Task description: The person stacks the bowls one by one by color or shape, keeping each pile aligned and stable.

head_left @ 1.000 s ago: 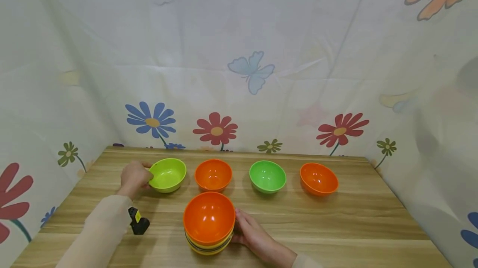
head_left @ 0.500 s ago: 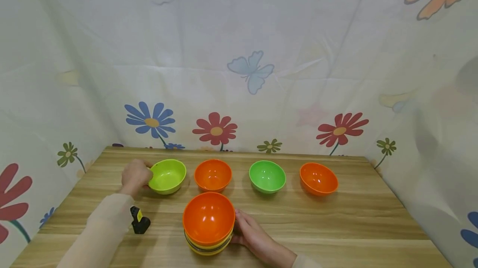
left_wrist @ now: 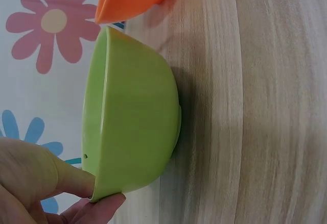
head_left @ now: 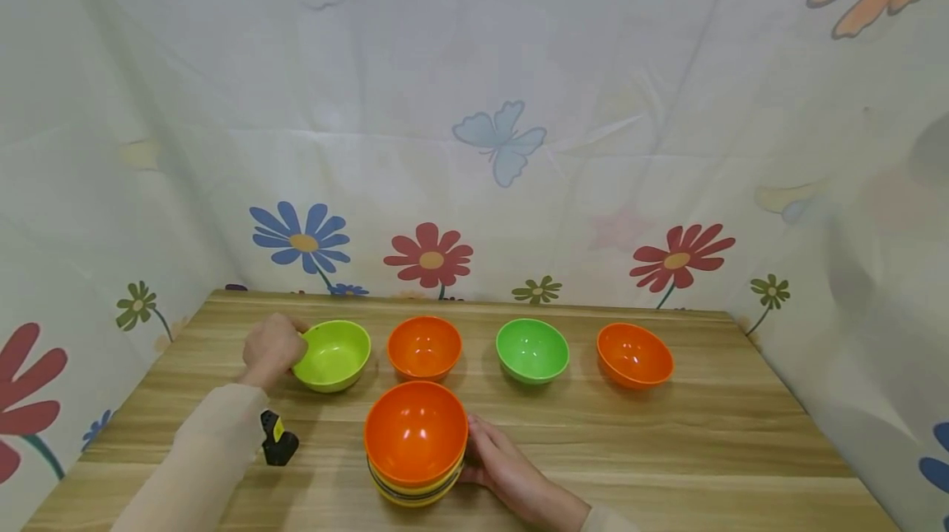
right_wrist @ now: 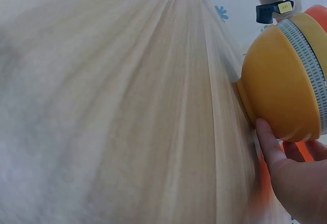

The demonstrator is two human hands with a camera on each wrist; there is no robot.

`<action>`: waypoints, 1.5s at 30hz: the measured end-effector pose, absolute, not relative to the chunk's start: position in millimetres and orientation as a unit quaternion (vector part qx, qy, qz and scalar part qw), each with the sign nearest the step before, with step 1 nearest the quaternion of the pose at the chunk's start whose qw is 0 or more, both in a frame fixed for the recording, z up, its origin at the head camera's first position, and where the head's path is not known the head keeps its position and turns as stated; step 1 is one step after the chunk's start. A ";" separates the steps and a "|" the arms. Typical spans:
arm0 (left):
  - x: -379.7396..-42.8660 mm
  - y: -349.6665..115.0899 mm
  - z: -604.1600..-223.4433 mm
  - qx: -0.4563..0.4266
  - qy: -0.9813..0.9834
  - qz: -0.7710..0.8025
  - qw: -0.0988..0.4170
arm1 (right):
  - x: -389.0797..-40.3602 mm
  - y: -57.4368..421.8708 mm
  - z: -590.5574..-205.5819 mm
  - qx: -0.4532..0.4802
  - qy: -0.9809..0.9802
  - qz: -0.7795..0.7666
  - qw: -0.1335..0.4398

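Note:
My left hand pinches the rim of a lime-green bowl at the left end of a row. In the left wrist view the thumb and fingertips grip the edge of that lime-green bowl from both sides. Front and centre stands a stack of bowls, an orange one on top and yellow ones below, one with a patterned band. My right hand holds the stack's right side. In the right wrist view one digit lies at the foot of the lowest yellow bowl, other fingers partly hidden behind it.
Right of the lime-green bowl, an orange bowl, a green bowl and another orange bowl stand in a row on the wooden table. A black device with a yellow label shows beside the left sleeve. A flowered cloth hangs behind.
My left hand has drawn the lime-green bowl slightly nearer to me. The right hand and the stack have stayed in place.

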State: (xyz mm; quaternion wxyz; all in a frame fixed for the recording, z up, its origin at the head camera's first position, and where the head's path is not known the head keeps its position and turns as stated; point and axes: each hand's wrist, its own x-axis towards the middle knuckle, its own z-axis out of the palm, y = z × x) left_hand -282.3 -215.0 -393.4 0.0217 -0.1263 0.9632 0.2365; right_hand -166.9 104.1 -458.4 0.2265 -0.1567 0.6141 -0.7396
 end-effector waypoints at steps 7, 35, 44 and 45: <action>-281.5 -211.5 -390.3 -0.106 0.970 0.219 0.025 | -167.3 104.5 -459.4 -0.164 0.615 -0.737 0.227; -253.4 -207.3 -359.8 -0.002 0.985 0.173 0.018 | -168.2 102.6 -462.2 -0.159 0.606 -0.742 0.236; -243.1 -200.5 -348.0 0.030 0.986 0.166 0.009 | -168.2 103.8 -463.0 -0.166 0.603 -0.744 0.236; -242.2 -199.8 -346.2 0.035 0.986 0.165 0.004 | -168.2 103.7 -462.9 -0.166 0.603 -0.744 0.236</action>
